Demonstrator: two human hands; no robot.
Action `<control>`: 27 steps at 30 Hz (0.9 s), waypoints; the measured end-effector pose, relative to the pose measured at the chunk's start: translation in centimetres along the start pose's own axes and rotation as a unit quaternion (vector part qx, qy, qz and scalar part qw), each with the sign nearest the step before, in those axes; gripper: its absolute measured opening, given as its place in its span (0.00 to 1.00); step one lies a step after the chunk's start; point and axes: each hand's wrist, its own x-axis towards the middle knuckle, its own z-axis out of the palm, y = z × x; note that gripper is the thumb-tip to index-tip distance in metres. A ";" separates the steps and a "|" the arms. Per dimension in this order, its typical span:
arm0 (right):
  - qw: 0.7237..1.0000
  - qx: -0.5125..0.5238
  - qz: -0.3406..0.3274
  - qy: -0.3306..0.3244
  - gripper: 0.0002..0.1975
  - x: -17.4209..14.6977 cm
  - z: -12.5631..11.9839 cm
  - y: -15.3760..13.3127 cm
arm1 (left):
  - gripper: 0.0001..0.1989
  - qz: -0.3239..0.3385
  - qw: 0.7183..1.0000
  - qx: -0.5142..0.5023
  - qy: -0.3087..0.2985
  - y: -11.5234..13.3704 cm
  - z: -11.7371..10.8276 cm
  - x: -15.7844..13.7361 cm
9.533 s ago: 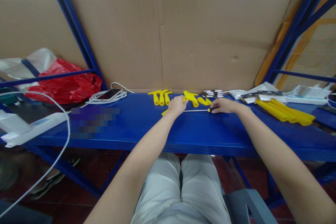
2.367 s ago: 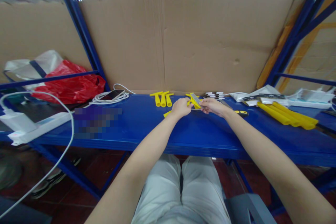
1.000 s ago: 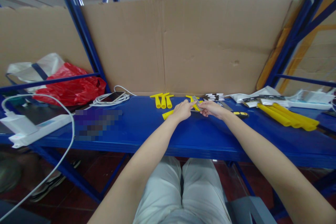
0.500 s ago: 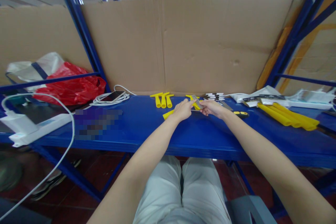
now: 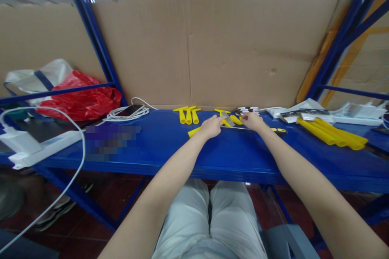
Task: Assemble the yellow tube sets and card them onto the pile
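My left hand (image 5: 212, 126) is closed around a yellow tube-shaped handle (image 5: 193, 132), whose end sticks out on the left. A flat greyish translucent plate (image 5: 230, 119) shows at its fingertips; whether it joins the handle cannot be seen. Just right of the plate lie small yellow pieces (image 5: 236, 119). Beside them my right hand (image 5: 252, 122) has its fingers pinched together, and anything between them is too small to name. A yellow T-shaped piece (image 5: 222, 111) lies beyond my left hand. Under my right hand runs a thin-shafted screwdriver with a black and yellow handle (image 5: 278, 131).
Several yellow T-shaped pieces (image 5: 189, 116) stand at the back of the blue table (image 5: 170, 158). Black-and-white packets (image 5: 246, 110) lie behind my right hand. Yellow tubes (image 5: 334, 134) rest at right. Coiled white cable (image 5: 126, 116) and a power strip (image 5: 45, 149) are at left.
My right hand has moved right, off the greyish plate, to the small yellow pieces. My left hand stays nearly where it was, still gripping.
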 end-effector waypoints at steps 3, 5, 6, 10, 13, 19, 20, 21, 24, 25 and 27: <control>0.999 -0.024 0.013 -0.022 0.13 0.1 0.1 -0.1 | 0.23 0.003 1.000 -0.003 -0.001 0.0 0.1 0.1; 0.999 -0.030 0.019 -0.019 0.15 0.1 0.0 -0.2 | 0.24 0.003 1.000 -0.003 -0.003 0.0 0.2 0.2; 0.999 -0.034 0.023 -0.018 0.15 0.1 0.0 -0.3 | 0.24 0.003 1.000 -0.003 -0.004 0.0 0.2 0.2; 0.997 -0.061 0.033 -0.026 0.16 0.0 0.0 -0.6 | 0.23 0.004 1.000 -0.002 -0.004 0.0 0.2 0.2; 0.996 -0.067 0.030 -0.053 0.16 0.0 0.1 -0.7 | 0.23 0.003 1.000 -0.005 -0.004 0.1 0.1 0.2; 0.995 -0.063 0.033 -0.063 0.16 0.1 0.4 -0.5 | 0.23 0.009 1.000 -0.010 -0.003 0.0 0.3 0.3; 0.996 -0.061 0.032 -0.062 0.15 0.2 0.4 -0.5 | 0.23 0.009 1.000 -0.010 -0.002 0.0 0.3 0.3; 0.996 -0.059 0.032 -0.063 0.15 0.2 0.4 -0.5 | 0.23 0.008 1.000 -0.009 -0.003 0.0 0.3 0.3; 0.996 -0.060 0.033 -0.063 0.15 0.3 0.5 -0.4 | 0.23 0.005 1.000 -0.009 -0.004 0.1 0.3 0.3; 0.995 -0.063 0.034 -0.063 0.15 0.3 0.5 -0.4 | 0.23 0.004 1.000 -0.009 -0.005 0.1 0.2 0.3; 0.995 -0.069 0.035 -0.061 0.15 0.4 0.5 -0.3 | 0.23 0.003 1.000 -0.010 -0.007 0.2 0.1 0.2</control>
